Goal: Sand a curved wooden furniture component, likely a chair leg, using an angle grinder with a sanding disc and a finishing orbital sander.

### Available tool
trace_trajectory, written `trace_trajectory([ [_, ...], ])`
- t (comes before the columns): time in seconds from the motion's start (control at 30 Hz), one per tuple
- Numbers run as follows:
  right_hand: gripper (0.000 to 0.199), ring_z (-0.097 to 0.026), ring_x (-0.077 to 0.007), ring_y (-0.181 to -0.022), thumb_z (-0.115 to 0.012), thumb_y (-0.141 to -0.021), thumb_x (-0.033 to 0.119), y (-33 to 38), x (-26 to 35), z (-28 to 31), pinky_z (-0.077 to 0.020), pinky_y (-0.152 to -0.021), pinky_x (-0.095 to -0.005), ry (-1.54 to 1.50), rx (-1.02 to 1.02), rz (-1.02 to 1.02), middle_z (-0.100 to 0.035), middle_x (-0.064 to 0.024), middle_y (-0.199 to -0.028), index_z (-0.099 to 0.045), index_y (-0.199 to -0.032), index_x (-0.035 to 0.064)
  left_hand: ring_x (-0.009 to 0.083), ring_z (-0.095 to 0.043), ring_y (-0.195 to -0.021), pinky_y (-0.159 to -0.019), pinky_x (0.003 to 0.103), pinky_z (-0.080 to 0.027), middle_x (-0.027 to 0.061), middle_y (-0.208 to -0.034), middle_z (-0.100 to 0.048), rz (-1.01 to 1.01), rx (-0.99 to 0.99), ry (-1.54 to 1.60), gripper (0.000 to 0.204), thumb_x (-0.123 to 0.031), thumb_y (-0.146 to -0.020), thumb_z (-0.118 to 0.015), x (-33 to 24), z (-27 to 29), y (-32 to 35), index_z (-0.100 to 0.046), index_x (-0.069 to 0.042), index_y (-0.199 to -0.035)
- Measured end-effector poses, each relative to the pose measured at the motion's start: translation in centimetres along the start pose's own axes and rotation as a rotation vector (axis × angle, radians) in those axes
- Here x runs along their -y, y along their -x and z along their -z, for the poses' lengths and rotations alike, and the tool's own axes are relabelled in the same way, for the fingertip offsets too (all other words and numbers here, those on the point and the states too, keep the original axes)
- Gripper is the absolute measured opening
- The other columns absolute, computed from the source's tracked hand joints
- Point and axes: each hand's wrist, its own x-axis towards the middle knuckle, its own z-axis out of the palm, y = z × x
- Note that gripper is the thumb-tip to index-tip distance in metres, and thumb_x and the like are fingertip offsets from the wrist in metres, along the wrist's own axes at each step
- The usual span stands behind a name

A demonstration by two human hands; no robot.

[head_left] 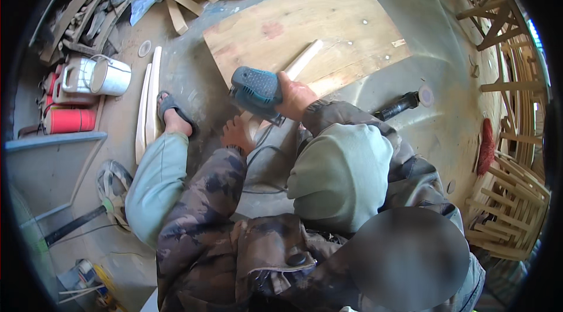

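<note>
one blue sander (255,90) under right hand (295,98), one wooden slat (300,63)

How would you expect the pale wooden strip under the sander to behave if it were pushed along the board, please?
The wooden strip looks straight and stiff, so it would probably slide rather than roll. It seems slim and likely light. The left hand steadies its near end while the right hand grips the sander.

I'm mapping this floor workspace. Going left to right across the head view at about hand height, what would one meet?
Red cylindrical container → white bucket with wire handle → pale curved wooden slats on the floor → sandalled foot → left hand → blue power sander → right hand → black angle grinder → red brush-like thing.
</note>
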Motion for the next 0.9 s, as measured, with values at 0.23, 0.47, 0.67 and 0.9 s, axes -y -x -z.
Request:
trace_trajectory([
  [0.23, 0.058, -0.062, -0.0440, -0.090, -0.071, -0.068, 0.020, -3.8, -6.2, 4.0, -0.0508, -0.077, -0.0493, 0.069, -0.176, -0.109, -0.064, -0.0270, -0.092, -0.041, -0.115, 0.0043, 0.0350, -0.048, -0.114, -0.085, 0.050, -0.048, 0.0157, -0.119, -0.045, 0.003, -0.044, -0.075, 0.087, -0.027, -0.064, -0.074, -1.6, -0.1, 1.0, -0.032, -0.008, -0.137],
  [0.47, 0.056, -0.065, -0.0388, -0.089, -0.077, -0.063, 0.020, -10.7, -14.6, 9.8, -0.0535, -0.076, -0.0458, 0.206, -0.370, -0.232, -0.066, -0.0232, -0.091, -0.049, -0.109, 0.0030, 0.0342, -0.048, -0.111, -0.085, 0.049, -0.047, 0.0148, -0.115, -0.045, 0.000, -0.082, -0.055, 0.088, -0.025, -0.064, -0.076, -1.1, -0.8, 2.1, -0.032, -0.006, -0.138],
  [0.67, 0.050, -0.067, -0.0360, -0.088, -0.076, -0.063, 0.014, -10.8, -12.9, 12.1, -0.0558, -0.075, -0.0415, -0.016, -0.256, -0.475, -0.066, -0.0223, -0.092, -0.052, -0.105, 0.0012, 0.0270, -0.051, -0.106, -0.079, 0.044, -0.048, 0.0093, -0.110, -0.047, 0.037, -0.185, -0.207, 0.082, -0.026, -0.068, -0.075, -1.7, -2.1, 2.5, -0.036, -0.007, -0.137],
  [0.9, 0.055, -0.065, -0.0432, -0.083, -0.071, -0.064, 0.017, -5.9, -9.6, 6.2, -0.0523, -0.071, -0.0487, 0.188, -0.343, -0.177, -0.065, -0.0252, -0.085, -0.046, -0.110, 0.0017, 0.0228, -0.052, -0.100, -0.069, 0.040, -0.048, 0.0058, -0.105, -0.049, -0.024, -0.338, -0.353, 0.077, -0.027, -0.067, -0.072, -3.0, -3.3, 1.6, -0.042, -0.008, -0.135],
])
